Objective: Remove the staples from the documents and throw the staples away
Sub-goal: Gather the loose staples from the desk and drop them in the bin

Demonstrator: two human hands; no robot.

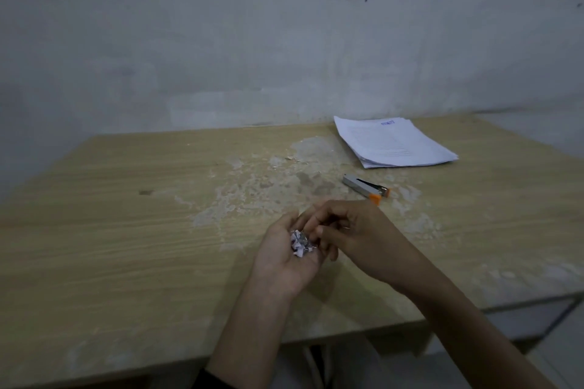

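Note:
My left hand [281, 259] is palm up over the table, cupping a small heap of removed staples with paper scraps [301, 243]. My right hand [357, 234] reaches across from the right, its fingertips curled over the heap and touching it; whether it pinches a staple is hidden. A stack of white documents [395, 142] lies at the far right of the table. A grey stapler with an orange end [366, 186] rests between the stack and my hands.
The wooden table [126, 215] has a worn, pale patch in its middle and stands against a grey wall. Its near edge runs below my forearms, with tiled floor showing at the right.

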